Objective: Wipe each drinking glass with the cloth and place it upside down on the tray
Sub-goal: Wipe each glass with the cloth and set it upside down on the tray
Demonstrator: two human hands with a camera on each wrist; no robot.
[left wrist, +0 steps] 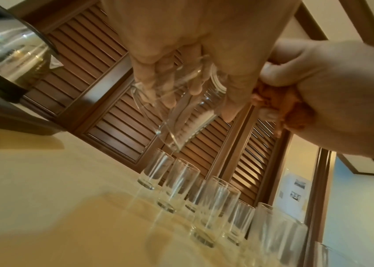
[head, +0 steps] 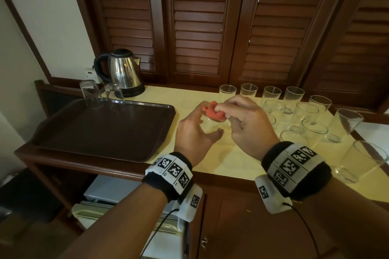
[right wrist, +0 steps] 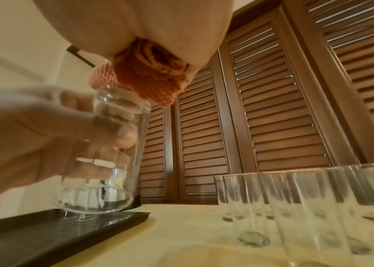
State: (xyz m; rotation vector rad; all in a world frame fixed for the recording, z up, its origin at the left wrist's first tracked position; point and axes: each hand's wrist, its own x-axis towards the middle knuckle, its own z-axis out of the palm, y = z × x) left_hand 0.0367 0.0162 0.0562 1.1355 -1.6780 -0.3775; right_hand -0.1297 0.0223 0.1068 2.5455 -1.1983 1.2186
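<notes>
My left hand (head: 207,123) grips a clear drinking glass (head: 212,128) just above the yellow counter, right of the tray. Fingers and thumb wrap its wall (right wrist: 103,180). My right hand (head: 223,111) pinches a bunched orange cloth (head: 211,111) and presses it on the upper end of the glass (right wrist: 144,79). In the left wrist view the glass (left wrist: 181,122) tilts away, with the cloth (left wrist: 284,104) beside it. The dark brown tray (head: 84,132) carries two glasses upside down (head: 90,93) (head: 114,94) at its far edge.
Several upright empty glasses (head: 294,111) crowd the counter's right side, some near its front edge (head: 357,162). A steel kettle (head: 124,71) stands behind the tray. Louvred wooden doors (head: 200,27) rise behind the counter. Bare yellow counter (head: 231,157) lies under my wrists.
</notes>
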